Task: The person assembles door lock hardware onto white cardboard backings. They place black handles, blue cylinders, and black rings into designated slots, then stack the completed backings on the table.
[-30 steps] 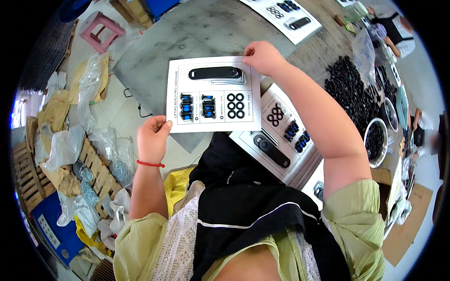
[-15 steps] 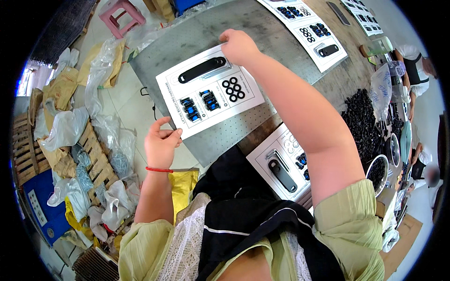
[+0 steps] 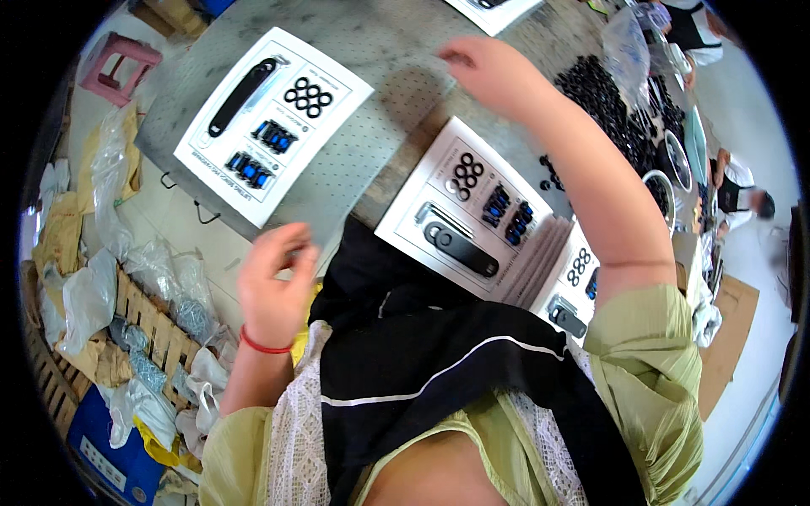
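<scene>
A white printed card (image 3: pixel 278 126) lies on the grey perforated surface at the left, apart from both my hands. On it are a long black flat tool, two groups of black and blue bolts and a cluster of black rings. Near the card's lower corner, my left hand (image 3: pixel 274 282) is empty, its fingers loosely bent and thumb apart, slightly blurred. My right hand (image 3: pixel 489 76) hovers over the table beyond a stack of similar cards (image 3: pixel 468 215); its bent fingers stand apart with nothing visible between them. The stack's top card bears the same kinds of parts.
A heap of small black parts (image 3: pixel 595 110) spreads right of my right forearm, beside metal bowls (image 3: pixel 675 160). Another card (image 3: pixel 498 15) lies at the far edge. A pink stool (image 3: pixel 122 67), plastic bags and wooden pallets stand on the floor at left. Other people work at the right.
Both my hands have let go of the card, which now lies turned on the grey surface. My right hand has moved right, toward the card stack; my left has drawn back.
</scene>
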A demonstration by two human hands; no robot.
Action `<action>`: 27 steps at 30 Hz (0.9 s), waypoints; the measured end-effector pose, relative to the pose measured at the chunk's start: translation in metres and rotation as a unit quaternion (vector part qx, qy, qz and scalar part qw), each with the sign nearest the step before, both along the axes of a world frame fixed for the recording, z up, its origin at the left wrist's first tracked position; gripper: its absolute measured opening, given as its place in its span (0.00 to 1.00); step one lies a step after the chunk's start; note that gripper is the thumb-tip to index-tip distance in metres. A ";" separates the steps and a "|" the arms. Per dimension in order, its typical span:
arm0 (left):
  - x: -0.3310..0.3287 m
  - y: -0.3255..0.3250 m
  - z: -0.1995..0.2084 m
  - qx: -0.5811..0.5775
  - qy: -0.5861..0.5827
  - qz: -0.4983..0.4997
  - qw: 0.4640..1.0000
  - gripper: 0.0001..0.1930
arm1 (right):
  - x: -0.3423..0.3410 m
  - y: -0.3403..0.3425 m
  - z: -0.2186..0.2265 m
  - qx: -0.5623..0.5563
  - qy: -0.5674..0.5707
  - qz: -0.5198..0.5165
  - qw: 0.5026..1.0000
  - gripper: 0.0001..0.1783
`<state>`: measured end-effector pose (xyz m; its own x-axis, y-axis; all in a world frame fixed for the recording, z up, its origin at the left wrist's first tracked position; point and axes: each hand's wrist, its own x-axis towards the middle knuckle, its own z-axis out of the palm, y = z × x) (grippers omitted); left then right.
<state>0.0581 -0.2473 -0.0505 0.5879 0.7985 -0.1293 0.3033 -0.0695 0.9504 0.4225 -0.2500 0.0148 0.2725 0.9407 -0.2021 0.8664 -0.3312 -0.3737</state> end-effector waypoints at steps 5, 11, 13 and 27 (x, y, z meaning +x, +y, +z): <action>0.061 -0.029 0.011 0.192 0.076 -0.168 0.964 0.28 | 0.018 -0.137 -0.001 -0.213 -0.100 -0.020 0.972 0.17; 0.071 -0.037 0.006 0.196 0.131 -0.177 0.955 0.28 | -0.002 -0.179 -0.018 -0.253 -0.050 -0.093 0.962 0.14; 0.073 -0.036 0.002 0.161 0.135 -0.155 0.965 0.27 | -0.003 -0.181 -0.027 -0.223 -0.011 -0.109 0.969 0.12; 0.081 -0.031 -0.008 0.043 0.146 -0.083 0.985 0.25 | 0.009 -0.193 -0.031 -0.213 -0.064 -0.111 0.969 0.14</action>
